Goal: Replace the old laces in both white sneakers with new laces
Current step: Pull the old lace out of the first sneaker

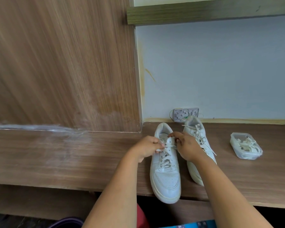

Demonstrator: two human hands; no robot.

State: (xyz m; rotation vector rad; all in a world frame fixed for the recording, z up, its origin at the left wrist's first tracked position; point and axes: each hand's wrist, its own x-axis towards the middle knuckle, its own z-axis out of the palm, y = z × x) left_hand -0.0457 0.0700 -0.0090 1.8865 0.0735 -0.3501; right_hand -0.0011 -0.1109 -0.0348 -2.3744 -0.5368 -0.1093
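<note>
Two white sneakers stand on the wooden desk (72,158), toes toward me. The left sneaker (165,176) juts slightly over the desk's front edge and is laced through most of its eyelets. My left hand (148,148) pinches a lace end (160,149) at the shoe's upper left side. My right hand (187,145) grips the top of the tongue and the upper right eyelet area. The right sneaker (196,130), partly behind my right forearm, has its lace (201,139) loose and untied. A clear plastic box (246,148) with white laces inside sits to the right.
A wooden panel (64,63) rises at the left back of the desk. A pale wall (220,71) stands behind the shoes, with a small open wall socket box (184,114) just behind the right sneaker. A greenish shelf edge (204,12) runs above.
</note>
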